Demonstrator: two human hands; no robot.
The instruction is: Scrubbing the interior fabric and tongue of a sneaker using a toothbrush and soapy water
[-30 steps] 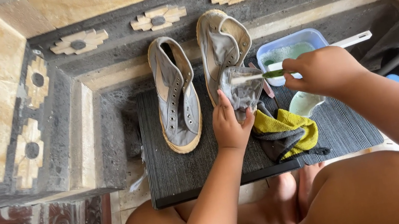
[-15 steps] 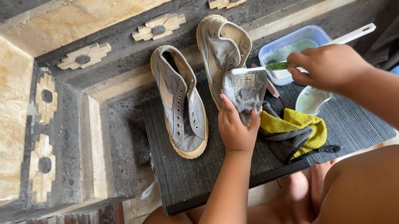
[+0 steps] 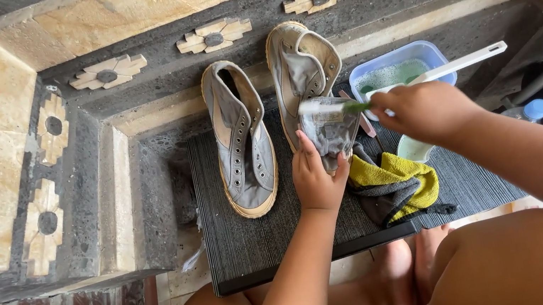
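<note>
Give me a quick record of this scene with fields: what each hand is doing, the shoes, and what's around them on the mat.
left hand: steadies the toe of the right shoe
right hand: grips a toothbrush, its head on that shoe
left shoe: grey high-top, lying apart on the mat, untouched
tub: blue, holds foamy green liquid, behind the right hand
cloth: yellow and grey, crumpled beside the left hand

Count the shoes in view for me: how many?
2. One grey high-top shoe lies untouched on the dark mat. The second shoe lies beside it; the left hand steadies it while the right hand works a brush on it. None seems hidden.
</note>
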